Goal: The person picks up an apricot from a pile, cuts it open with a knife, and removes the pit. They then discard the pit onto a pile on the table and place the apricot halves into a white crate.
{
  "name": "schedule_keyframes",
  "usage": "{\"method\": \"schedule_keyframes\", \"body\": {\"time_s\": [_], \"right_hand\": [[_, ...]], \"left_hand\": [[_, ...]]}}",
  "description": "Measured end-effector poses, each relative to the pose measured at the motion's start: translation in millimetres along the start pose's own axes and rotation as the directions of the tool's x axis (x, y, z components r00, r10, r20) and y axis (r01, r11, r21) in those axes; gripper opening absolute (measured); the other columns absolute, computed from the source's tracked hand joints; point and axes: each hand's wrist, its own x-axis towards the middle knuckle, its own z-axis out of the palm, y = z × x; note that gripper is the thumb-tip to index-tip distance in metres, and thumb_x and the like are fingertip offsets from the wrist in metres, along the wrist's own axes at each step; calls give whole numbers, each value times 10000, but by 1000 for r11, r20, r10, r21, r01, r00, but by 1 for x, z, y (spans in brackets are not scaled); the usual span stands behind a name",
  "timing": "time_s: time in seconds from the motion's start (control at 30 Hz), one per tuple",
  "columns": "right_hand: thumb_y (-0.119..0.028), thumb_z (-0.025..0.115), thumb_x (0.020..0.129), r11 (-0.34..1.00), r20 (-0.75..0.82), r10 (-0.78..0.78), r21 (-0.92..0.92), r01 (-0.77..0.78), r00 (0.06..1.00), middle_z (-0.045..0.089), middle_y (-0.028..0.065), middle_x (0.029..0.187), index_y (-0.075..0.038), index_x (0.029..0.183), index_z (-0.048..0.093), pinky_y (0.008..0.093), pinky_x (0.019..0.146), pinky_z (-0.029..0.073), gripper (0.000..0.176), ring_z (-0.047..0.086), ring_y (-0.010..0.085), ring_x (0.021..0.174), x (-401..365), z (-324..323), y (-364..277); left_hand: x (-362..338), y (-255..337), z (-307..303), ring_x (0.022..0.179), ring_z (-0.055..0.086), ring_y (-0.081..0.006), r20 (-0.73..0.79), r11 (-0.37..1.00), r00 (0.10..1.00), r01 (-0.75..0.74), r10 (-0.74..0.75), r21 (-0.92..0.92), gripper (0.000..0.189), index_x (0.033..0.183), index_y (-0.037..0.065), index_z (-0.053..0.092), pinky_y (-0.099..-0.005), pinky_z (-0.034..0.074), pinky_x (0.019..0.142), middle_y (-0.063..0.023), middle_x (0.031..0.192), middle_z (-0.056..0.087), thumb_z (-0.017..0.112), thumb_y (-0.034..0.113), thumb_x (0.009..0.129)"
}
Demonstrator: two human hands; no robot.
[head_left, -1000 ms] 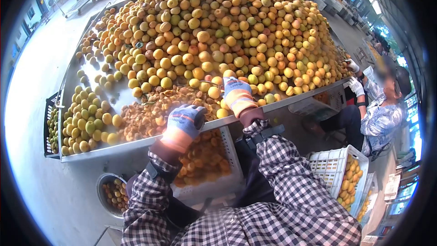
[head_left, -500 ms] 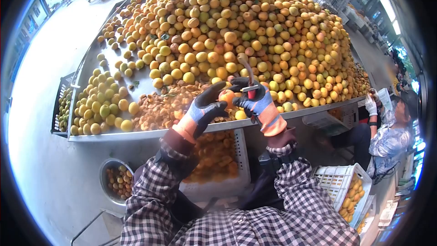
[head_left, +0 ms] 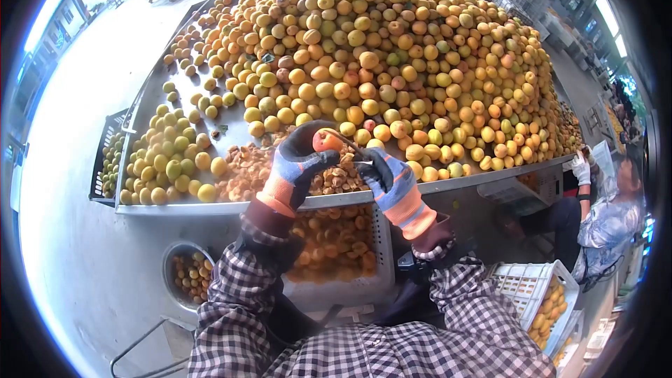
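The gloved left hand [head_left: 290, 173] was closed around a reddish-orange fruit [head_left: 327, 141], above the near edge of the surface [head_left: 175, 209]. Just beside it, the gloved right hand [head_left: 393, 185] gripped a slender curved tool [head_left: 348, 143], whose far end met the fruit's upper side. Cut pieces [head_left: 246, 166] lay beyond the left hand, with a large heap of whole fruit [head_left: 420, 56] behind. Below stood a crate [head_left: 385, 246] of orange pieces; to its left, a round metal bucket [head_left: 167, 266] held more fruit.
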Motion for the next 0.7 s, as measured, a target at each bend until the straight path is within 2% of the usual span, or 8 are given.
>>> {"method": "schedule_keyframes", "body": {"time_s": [0.07,0.13,0.27,0.6,0.7], "right_hand": [[-120,676,861,992,-5,-78,-98,77,997,680,169,931,-32,1079,609,391,708,518,244,657,354,865,-3,1,4],[-129,681,855,987,-8,-110,-118,108,994,679,163,938,-33,1088,604,397,714,520,263,656,353,871,-4,1,0],[-133,689,843,955,9,-204,-217,201,979,673,159,979,-31,1098,598,394,733,526,290,654,348,888,-3,0,0],[-106,685,830,960,20,-168,-226,168,986,670,164,1011,-26,1124,595,393,771,529,318,652,346,920,-5,0,0],[-99,681,827,943,21,-201,-269,199,979,668,166,1019,-25,1123,597,393,777,529,316,651,348,926,-6,2,7]], "left_hand": [[0,4,2,998,616,-144,14,1000,1000,-21,21,-16,504,1202,-4,570,-284,495,880,-57,1097,644,785,68,752],[0,6,2,978,616,-143,-24,1000,1000,4,-4,13,531,1174,-18,587,-282,522,858,-57,1069,649,809,9,693],[2,-3,-3,972,615,-139,-36,1000,999,-6,6,14,538,1162,-7,595,-284,512,873,-50,1060,654,823,13,675],[1,-3,-4,962,614,-131,-38,996,999,-23,27,86,526,1133,-1,612,-285,500,881,-47,1048,661,847,40,665],[1,-5,-4,957,615,-132,-45,990,997,-55,61,131,532,1132,-4,612,-286,500,877,-46,1044,663,851,37,658]]}}
